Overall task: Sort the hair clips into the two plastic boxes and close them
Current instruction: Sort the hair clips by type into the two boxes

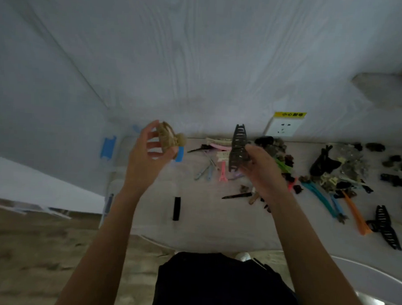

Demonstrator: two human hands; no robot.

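My left hand (147,157) is raised over the table's left part and grips a tan bow-shaped hair clip (171,137) between thumb and fingers. My right hand (261,168) holds a long dark claw clip (239,149) upright above the table's middle. A clear plastic box with blue latches (108,146) lies blurred under my left hand; I cannot make out a second box. Pastel clips (215,157) lie between my hands. A small black clip (176,208) lies near the front.
Many more clips spread over the table's right half: a dark heap (275,148), turquoise and orange long clips (339,202), a black claw clip (385,227). A wall socket with a yellow label (285,125) sits behind. The table's front edge (192,243) is near my body.
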